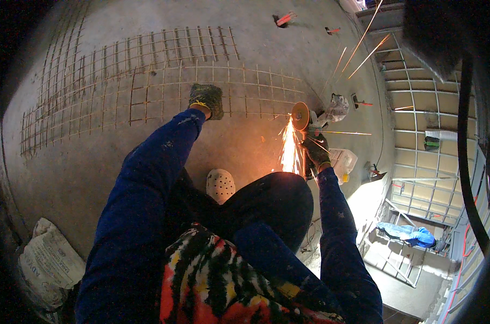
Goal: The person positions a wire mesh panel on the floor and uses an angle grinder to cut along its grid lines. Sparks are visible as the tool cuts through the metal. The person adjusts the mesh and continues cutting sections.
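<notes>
Bright patterned cloth is filling the bottom of the view, with two blue sleeves reaching out over one bent dark knee and one white perforated shoe. Out to the right, the gloved right hand is closing around the body of a grinder, whose single disc is biting into the wire mesh and throwing sparks. Farther on, the gloved left hand is pressing flat on that mesh, which is lying on the concrete floor. Bare floor is stretching left, where one white sack is slumping at the edge; one metal frame is bounding the right.
</notes>
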The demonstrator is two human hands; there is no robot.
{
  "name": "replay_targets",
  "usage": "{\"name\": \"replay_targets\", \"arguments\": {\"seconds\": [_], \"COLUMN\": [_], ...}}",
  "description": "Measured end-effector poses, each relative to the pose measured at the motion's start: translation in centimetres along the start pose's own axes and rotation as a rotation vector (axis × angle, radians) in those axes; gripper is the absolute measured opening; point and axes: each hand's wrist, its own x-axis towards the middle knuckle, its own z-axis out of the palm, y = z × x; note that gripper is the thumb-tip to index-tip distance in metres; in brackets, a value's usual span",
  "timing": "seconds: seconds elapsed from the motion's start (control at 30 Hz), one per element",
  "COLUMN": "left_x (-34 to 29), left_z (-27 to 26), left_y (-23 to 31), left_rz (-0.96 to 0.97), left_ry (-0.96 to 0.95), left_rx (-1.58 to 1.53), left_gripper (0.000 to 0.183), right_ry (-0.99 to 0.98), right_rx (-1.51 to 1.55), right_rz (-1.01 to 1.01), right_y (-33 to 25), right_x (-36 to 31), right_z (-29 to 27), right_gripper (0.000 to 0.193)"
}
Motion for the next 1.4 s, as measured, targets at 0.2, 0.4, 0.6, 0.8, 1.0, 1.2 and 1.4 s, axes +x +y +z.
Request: {"name": "replay_targets", "arguments": {"seconds": [0.2,0.4,0.6,0.8,1.0,1.2,1.4], "left_x": [0.2,0.1,0.3,0.2,0.5,0.5,0.3], "left_z": [-0.1,-3.4,-3.8,-2.7,-3.7,-3.9,-3.6], "left_y": [-0.1,1.3,1.3,1.1,1.6,1.6,1.4], "left_rz": [-0.011,-0.053,-0.046,-0.044,-0.073,-0.061,-0.043], "left_ry": [-0.026,-0.110,-0.125,-0.045,-0.103,-0.147,-0.146], "left_rx": [-0.055,-0.020,-0.026,-0.004,0.012,-0.001,0.004], "left_gripper": [0.048,0.042,0.042,0.043,0.044,0.044,0.043], "right_ry": [0.041,-0.108,0.036,-0.112,0.040,-0.047,-0.040], "right_rx": [0.040,0.086,0.589,0.149,0.274,0.017,0.697], "right_rz": [-0.118,0.177,0.113,0.180,0.229,0.016,0.294], "right_y": [-1.0,-1.1,-1.2,-1.9,-2.0,-2.1,-3.1], "right_x": [-0.2,-0.4,-1.0,-0.2,-0.7,-0.1,-0.8], "right_z": [-1.3,-1.0,-0.3,-1.7,-0.9,-1.7,-1.2], "right_gripper": [0.033,0.038,0.037,0.044,0.043,0.044,0.025]}}
